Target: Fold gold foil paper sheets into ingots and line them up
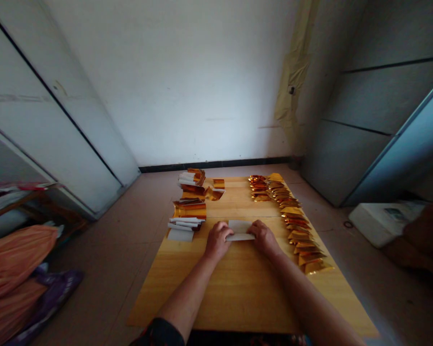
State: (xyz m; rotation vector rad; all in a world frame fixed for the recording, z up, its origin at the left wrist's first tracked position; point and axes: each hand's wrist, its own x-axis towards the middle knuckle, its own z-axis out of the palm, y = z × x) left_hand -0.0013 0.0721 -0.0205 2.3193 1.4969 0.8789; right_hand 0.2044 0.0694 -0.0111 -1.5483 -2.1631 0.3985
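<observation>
A small sheet of paper (240,226), pale side up, lies at the middle of the wooden table (234,283) with its near edge raised in a fold. My left hand (218,239) pinches the sheet's left end between thumb and fingers. At the right end my right hand (264,236) grips it the same way. To the left are stacks of gold-faced sheets (190,210) with white backs, some turned white side up (181,234). Along the right side runs a row of folded gold paper pieces (299,234), overlapping one another.
Loose gold sheets (214,193) lie near the table's far left. A white wall (202,86) stands beyond the table, with grey cabinets (350,120) to the right. Orange cloth (18,259) and a purple bag (57,293) are at the left; a white box (373,223) sits at the right.
</observation>
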